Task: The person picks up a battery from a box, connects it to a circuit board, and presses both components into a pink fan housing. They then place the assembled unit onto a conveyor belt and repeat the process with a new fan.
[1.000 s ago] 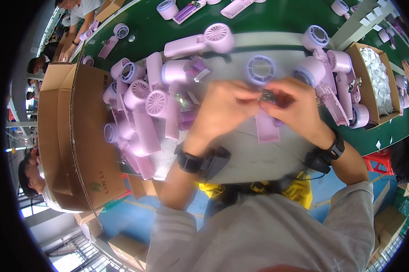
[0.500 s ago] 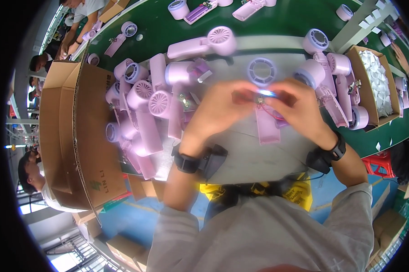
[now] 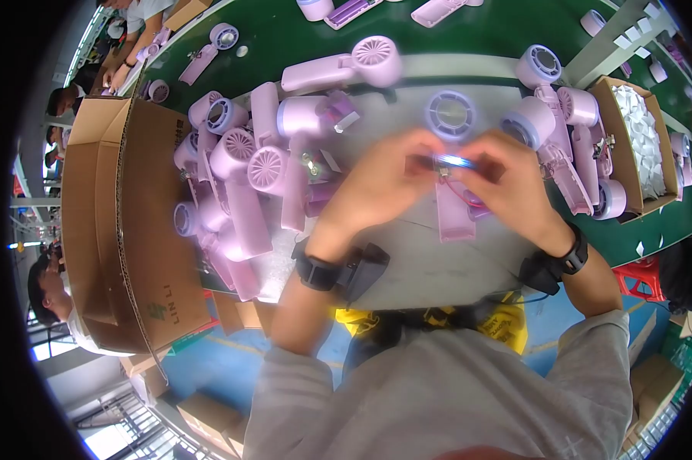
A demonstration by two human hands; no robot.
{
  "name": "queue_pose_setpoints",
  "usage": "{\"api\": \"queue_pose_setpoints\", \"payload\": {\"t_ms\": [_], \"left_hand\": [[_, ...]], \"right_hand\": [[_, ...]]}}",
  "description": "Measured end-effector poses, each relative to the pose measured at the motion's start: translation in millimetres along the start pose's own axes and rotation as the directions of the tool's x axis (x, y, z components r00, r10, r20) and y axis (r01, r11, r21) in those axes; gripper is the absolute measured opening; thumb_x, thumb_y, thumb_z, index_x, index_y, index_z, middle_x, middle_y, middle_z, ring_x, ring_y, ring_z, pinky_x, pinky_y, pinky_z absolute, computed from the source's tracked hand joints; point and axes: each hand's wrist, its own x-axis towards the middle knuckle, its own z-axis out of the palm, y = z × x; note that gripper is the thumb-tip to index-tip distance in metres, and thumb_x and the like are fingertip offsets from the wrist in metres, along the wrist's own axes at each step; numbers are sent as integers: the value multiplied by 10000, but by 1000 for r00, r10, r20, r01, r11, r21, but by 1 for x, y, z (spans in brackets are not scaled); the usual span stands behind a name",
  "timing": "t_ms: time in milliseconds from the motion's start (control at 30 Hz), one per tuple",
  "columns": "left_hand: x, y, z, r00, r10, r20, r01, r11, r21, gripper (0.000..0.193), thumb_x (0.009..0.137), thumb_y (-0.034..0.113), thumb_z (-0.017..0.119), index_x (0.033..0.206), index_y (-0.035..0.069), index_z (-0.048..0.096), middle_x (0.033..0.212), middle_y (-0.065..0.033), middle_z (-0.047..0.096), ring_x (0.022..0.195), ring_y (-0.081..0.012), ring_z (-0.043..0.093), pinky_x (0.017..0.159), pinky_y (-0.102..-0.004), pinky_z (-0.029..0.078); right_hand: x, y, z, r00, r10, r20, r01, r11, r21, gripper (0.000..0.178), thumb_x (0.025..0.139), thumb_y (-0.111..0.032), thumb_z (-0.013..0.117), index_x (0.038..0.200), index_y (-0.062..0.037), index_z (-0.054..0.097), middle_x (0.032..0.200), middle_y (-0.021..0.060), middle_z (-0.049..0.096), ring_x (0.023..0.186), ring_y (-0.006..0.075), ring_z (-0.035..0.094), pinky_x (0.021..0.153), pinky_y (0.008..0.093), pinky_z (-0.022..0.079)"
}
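Between my two hands, a small circuit board (image 3: 453,161) glows blue-white, its details blurred. My left hand (image 3: 384,184) pinches its left end, and my right hand (image 3: 509,184) grips the right end; both are closed. Just below the board are a small metal part and a red wire (image 3: 465,196). Under my hands lies a pink handheld fan with its handle shell (image 3: 455,216) pointing toward me and its round lavender fan head (image 3: 450,115) beyond my fingers. My fingers hide the middle of this fan.
Pink handheld fans (image 3: 246,218) pile up on the left of the grey work surface (image 3: 369,268); several more (image 3: 565,146) lie on the right. A tall cardboard box (image 3: 158,245) stands left, a carton of white pieces (image 3: 639,146) right. Co-workers (image 3: 127,46) sit at far left.
Both hands stay closed on the glowing board with almost the same pose. The view has shifted slightly; the fan head beneath shows a little lower and its ring looks turned.
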Motion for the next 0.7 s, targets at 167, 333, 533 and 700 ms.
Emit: {"api": "queue_pose_setpoints", "payload": {"t_ms": [167, 333, 533, 700], "left_hand": [[2, 1, 1, 1000, -12, -10, 12, 1000, 24, 265, 797, -26, 614, 1058, -7, 575, 950, -84, 639, 844, -147, 634, 768, -288, 514], [2, 1, 1, 999, -24, -21, 25, 999, 30, 262, 796, -24, 633, 1051, -4, 579, 953, -87, 640, 836, -148, 632, 764, -290, 514], [2, 1, 1, 1000, -18, -23, 19, 999, 31, 265, 794, -24, 635, 1053, -6, 579, 959, -88, 642, 833, -149, 632, 769, -292, 515], [2, 2, 0, 1000, -18, -12, 19, 999, 27, 269, 798, -28, 616, 1063, -7, 579, 965, -89, 644, 843, -148, 635, 774, -291, 516]], "right_hand": [[1, 0, -1, 1000, -10, 2, 10, 1000, -8, 159, 809, 20, 711, 946, -3, 635, 891, 25, 583, 736, 65, 566, 598, 209, 453], [1, 4, -2, 1000, -17, 7, 17, 1000, -10, 154, 806, 24, 713, 937, 0, 635, 890, 28, 583, 740, 71, 569, 598, 211, 453], [2, 3, -3, 999, -46, 9, 46, 999, -13, 155, 802, 26, 714, 935, 2, 638, 890, 33, 585, 743, 82, 572, 599, 213, 454], [3, 3, -4, 998, -61, 0, 61, 998, -30, 164, 797, 24, 717, 939, 6, 638, 886, 38, 586, 742, 87, 573, 597, 216, 454]]}}
